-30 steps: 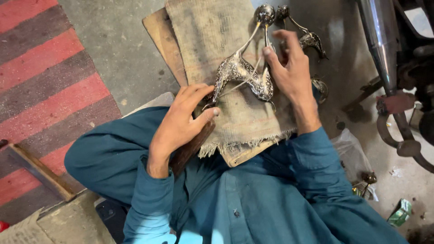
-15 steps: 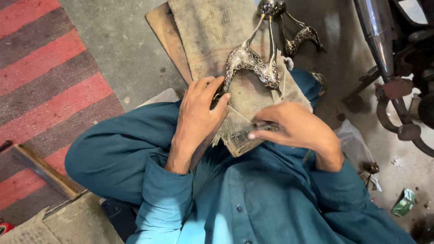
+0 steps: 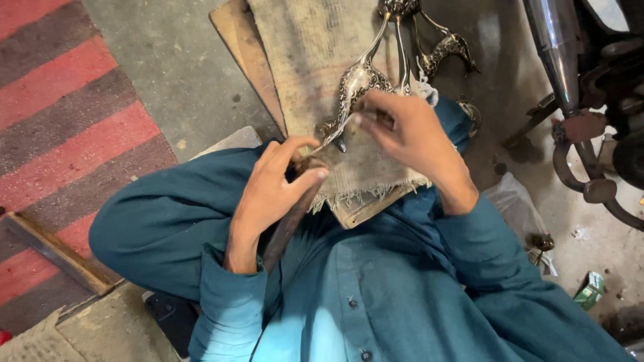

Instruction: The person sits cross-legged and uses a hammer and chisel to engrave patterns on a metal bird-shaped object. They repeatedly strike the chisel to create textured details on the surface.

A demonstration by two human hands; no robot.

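Head view. The left hand (image 3: 272, 191) has its grip clenched round a dark wooden handle (image 3: 285, 231) that runs down toward the body. The right hand (image 3: 409, 137) pinches, between thumb and fingers, the lower end of an ornate silver metal piece (image 3: 359, 84). That piece lies just above the right grip and slants down toward the left grip; its slender stems continue upward. It rests on a burlap cloth (image 3: 315, 53) spread over a wooden board (image 3: 238, 50), the cloth's frayed edge just below both grips. A second ornate casting (image 3: 449, 48) lies above the right grip.
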